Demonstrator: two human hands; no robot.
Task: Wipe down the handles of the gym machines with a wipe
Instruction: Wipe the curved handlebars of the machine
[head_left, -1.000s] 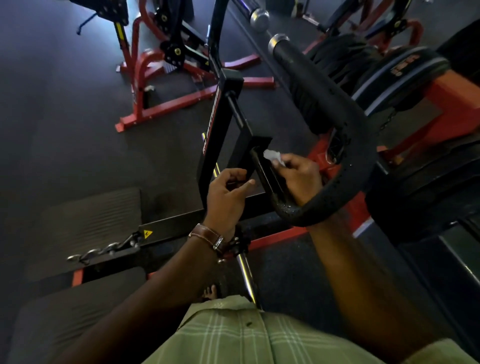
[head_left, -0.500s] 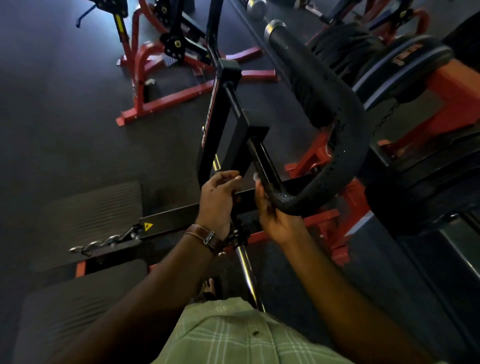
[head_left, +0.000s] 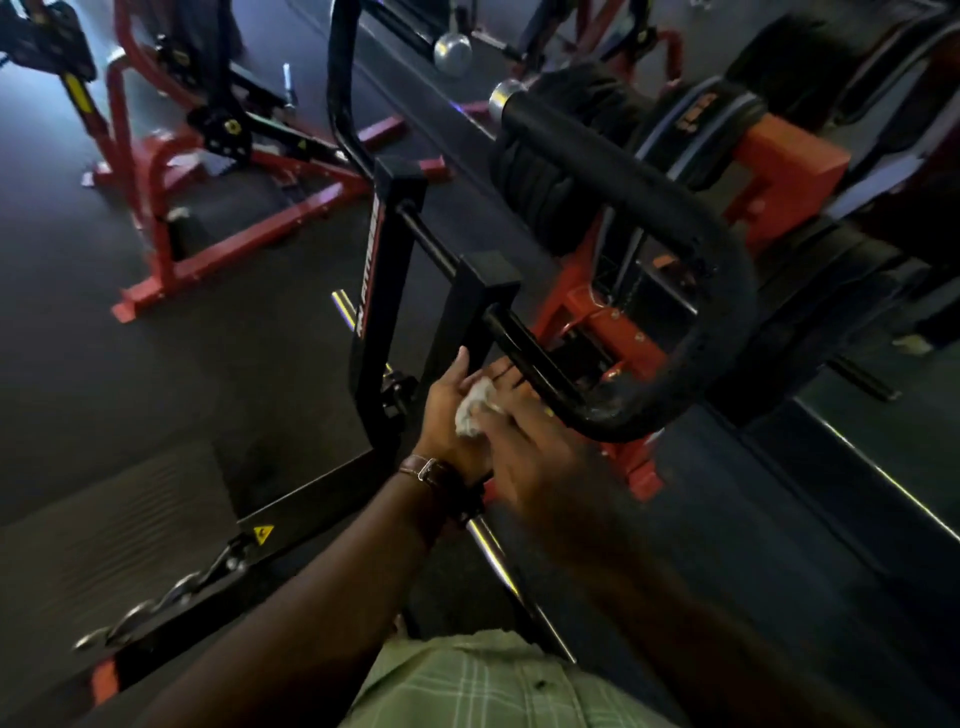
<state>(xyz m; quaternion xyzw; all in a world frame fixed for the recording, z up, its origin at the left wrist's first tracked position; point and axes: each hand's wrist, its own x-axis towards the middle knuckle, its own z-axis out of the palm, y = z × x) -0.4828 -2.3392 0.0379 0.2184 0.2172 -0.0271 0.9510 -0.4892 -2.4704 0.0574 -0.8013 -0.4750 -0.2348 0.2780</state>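
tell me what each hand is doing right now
Left hand: open, palm up, the crumpled wipe lying in it.
Right hand: blurred, fingers on the wipe; grip cannot be told.

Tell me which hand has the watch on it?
The left hand does: a brown leather watch strap wraps its wrist. The right hand has a bare wrist. The crumpled white wipe sits between them.

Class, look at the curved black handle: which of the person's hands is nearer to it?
Right. The right hand lies beside the handle's bend; the left hand, cradling the wipe, sits further left.
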